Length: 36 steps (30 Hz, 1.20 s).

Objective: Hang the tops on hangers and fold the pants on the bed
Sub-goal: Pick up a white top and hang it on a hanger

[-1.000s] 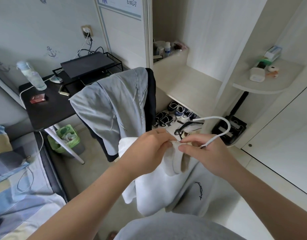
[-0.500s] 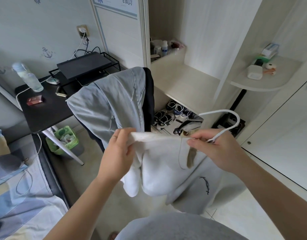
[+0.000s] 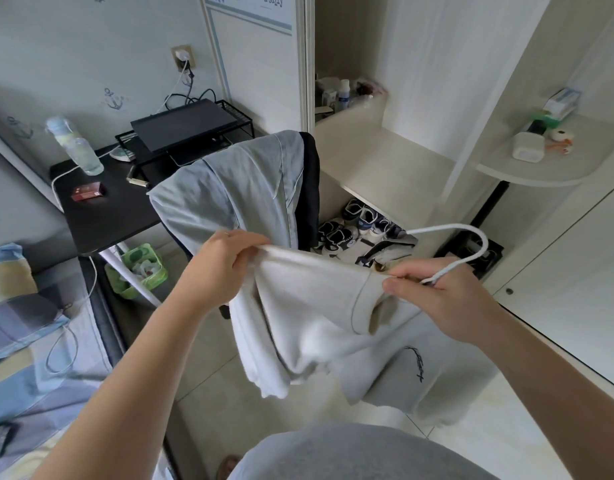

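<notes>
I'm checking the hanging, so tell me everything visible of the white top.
The white top looks like soft cotton, with a dark script print low down. Its upper edge is stretched between the left hand, gripping one end, and the right hand, pinching the collar and white hanger; the rest hangs loose.

A black desk [image 3: 125,209] carries a water bottle [image 3: 75,147], a red box [image 3: 87,192] and a wire rack [image 3: 241,116].

We see the top [image 3: 316,306] in the middle, made of soft, matt white cloth. The white hanger [image 3: 480,239] on the right looks like plastic. On the left, the black table [image 3: 118,209] is smooth and matt, and the bottle [image 3: 75,145] is clear plastic. The floor tiles [image 3: 506,431] shine.
</notes>
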Each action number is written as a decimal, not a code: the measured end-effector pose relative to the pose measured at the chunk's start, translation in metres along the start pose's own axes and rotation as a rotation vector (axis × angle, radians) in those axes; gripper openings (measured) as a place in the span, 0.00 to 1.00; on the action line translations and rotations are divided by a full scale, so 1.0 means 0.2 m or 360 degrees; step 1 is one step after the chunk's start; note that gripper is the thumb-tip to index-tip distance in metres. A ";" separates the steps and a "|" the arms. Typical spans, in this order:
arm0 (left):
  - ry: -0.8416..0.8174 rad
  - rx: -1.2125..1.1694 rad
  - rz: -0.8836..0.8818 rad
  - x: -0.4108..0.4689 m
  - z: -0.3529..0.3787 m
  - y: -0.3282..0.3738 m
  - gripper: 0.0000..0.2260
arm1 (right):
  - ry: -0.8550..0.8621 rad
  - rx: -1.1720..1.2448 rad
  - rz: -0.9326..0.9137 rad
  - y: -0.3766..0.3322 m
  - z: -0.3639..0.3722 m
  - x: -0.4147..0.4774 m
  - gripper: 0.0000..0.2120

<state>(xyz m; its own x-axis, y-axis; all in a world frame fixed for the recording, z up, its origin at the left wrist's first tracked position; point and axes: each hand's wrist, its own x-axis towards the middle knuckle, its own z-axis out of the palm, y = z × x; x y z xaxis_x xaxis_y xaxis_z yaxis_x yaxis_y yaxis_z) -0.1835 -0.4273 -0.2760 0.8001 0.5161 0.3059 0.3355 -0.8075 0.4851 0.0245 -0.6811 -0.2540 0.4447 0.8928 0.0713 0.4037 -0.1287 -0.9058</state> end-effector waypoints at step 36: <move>-0.0013 -0.0630 -0.0074 -0.13 -0.04 0.08 0.04 | 0.0052 -0.0438 -0.0082 0.03 -0.05 0.02 0.15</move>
<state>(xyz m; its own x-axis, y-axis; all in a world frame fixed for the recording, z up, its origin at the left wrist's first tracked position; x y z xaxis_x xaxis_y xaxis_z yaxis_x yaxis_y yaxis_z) -0.2038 -0.4512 -0.2701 0.7929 0.5461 0.2704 0.1552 -0.6101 0.7770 0.0364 -0.6829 -0.2540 0.4415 0.8876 0.1317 0.6265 -0.1998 -0.7534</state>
